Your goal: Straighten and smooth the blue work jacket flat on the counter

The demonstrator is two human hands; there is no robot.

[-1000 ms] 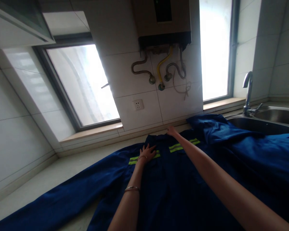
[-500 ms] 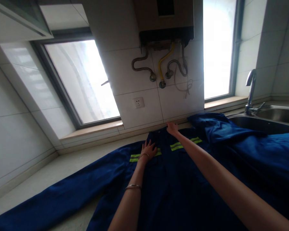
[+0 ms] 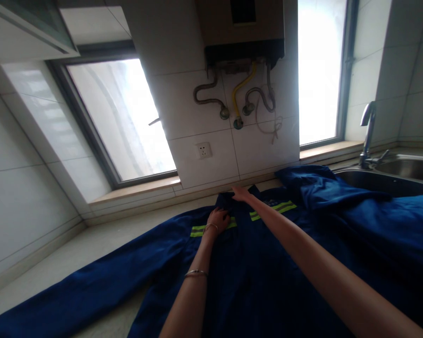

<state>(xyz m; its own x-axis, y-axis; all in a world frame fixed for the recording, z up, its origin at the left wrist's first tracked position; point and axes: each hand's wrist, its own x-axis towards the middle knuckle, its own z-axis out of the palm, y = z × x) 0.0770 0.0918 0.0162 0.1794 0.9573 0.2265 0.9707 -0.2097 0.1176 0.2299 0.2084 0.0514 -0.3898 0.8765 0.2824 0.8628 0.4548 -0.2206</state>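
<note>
A dark blue work jacket [image 3: 155, 253] with yellow-green and grey reflective strips across the chest lies spread out, front up, on the counter. My left hand [image 3: 217, 219] is on its chest beside the left strip, just below the collar, with fingers bent in against the cloth. At the collar, by the wall, my right hand [image 3: 241, 193] is closed on the fabric; its fingertips are partly hidden. One sleeve stretches toward the lower left, while the right side lies bunched near the sink.
The pale counter [image 3: 120, 225] meets a tiled wall. A steel sink [image 3: 405, 164] with a faucet [image 3: 366, 136] stands at right. Above hangs a water heater [image 3: 243, 28] with pipes, a wall socket [image 3: 203, 150] below it and windows either side.
My right hand has moved left along the collar, and a collar point now shows to its right. My left hand's fingers, spread before, have curled in.
</note>
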